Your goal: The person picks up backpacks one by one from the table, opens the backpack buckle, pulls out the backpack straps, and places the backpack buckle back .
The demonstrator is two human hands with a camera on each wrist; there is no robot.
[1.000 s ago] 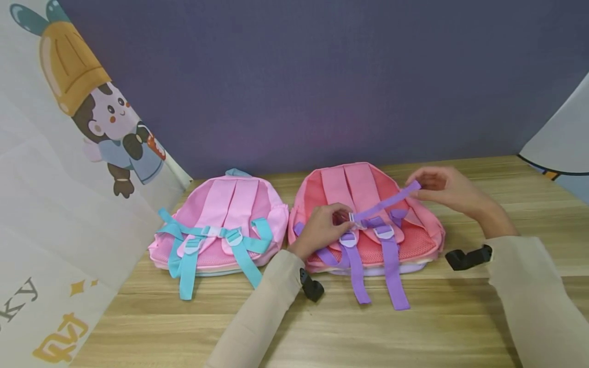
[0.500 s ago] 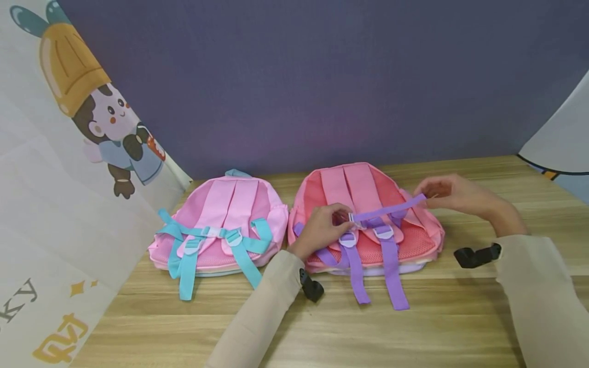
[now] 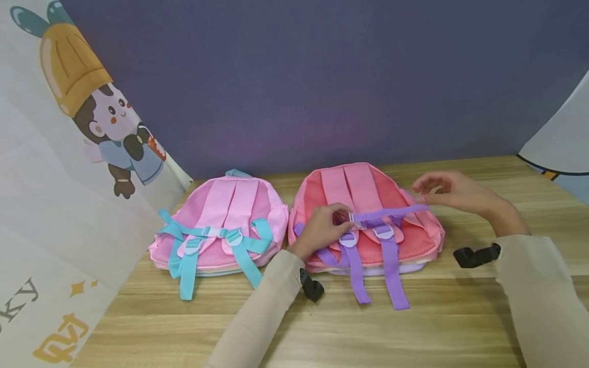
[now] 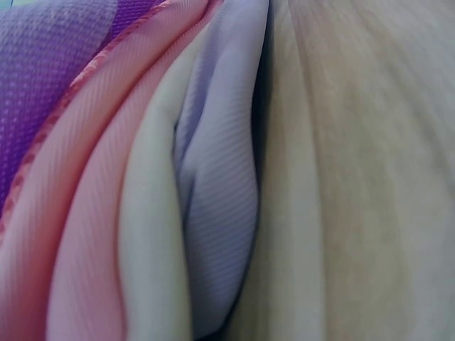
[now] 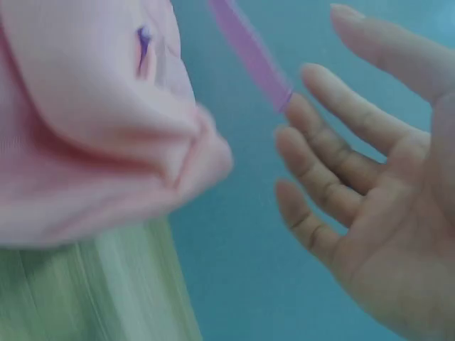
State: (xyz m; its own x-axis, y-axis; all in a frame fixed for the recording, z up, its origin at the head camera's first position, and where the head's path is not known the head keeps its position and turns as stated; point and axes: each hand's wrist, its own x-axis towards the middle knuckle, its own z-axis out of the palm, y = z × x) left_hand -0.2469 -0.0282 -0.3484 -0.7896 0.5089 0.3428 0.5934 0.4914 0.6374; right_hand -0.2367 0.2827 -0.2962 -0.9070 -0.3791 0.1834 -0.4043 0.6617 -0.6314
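Observation:
A coral-pink backpack (image 3: pixel 349 189) lies on the wooden table with its shoulder straps facing up. My left hand (image 3: pixel 321 228) grips a white buckle (image 3: pixel 354 221) on its chest strap; the hand partly covers the buckle. From there the loose end of the purple strap (image 3: pixel 391 211) runs to the right. Its tip is right at the fingertips of my right hand (image 3: pixel 453 193). In the right wrist view those fingers are spread and loosely bent, with the purple strap end (image 5: pixel 259 60) beside them. The left wrist view has only the backpack's layered edge (image 4: pixel 92 213) and tabletop, no hand.
To the left stands a light-pink backpack (image 3: pixel 230 204) with turquoise straps (image 3: pixel 186 276), close against the coral one. Two purple strap ends (image 3: pixel 394 286) hang over the table (image 3: pixel 368 337) in front. Behind is a dark blue panel (image 3: pixel 345 87); a printed white sheet (image 3: pixel 55 204) stands at left.
My right hand has moved slightly right and its fingers have come off the purple strap end. The strap has sunk lower, nearly level. The left hand stays at the buckle.

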